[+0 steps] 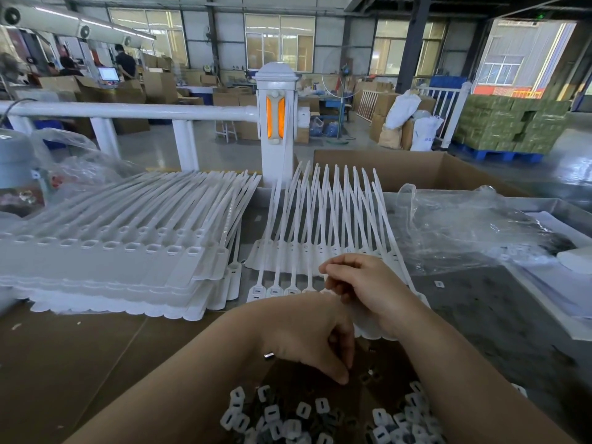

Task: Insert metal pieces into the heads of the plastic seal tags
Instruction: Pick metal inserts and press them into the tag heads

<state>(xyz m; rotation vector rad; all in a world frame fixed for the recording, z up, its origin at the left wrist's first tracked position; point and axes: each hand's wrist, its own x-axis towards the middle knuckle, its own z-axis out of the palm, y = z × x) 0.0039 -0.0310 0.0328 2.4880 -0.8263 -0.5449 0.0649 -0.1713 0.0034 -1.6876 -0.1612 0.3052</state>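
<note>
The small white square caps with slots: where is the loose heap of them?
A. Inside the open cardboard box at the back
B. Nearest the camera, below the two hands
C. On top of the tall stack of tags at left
B: the loose caps lie heaped at the bottom, just below the left hand.

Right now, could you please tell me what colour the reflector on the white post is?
Orange reflector, clearest in the head view.

Head view, looking down, close above hands (336, 315)
</note>
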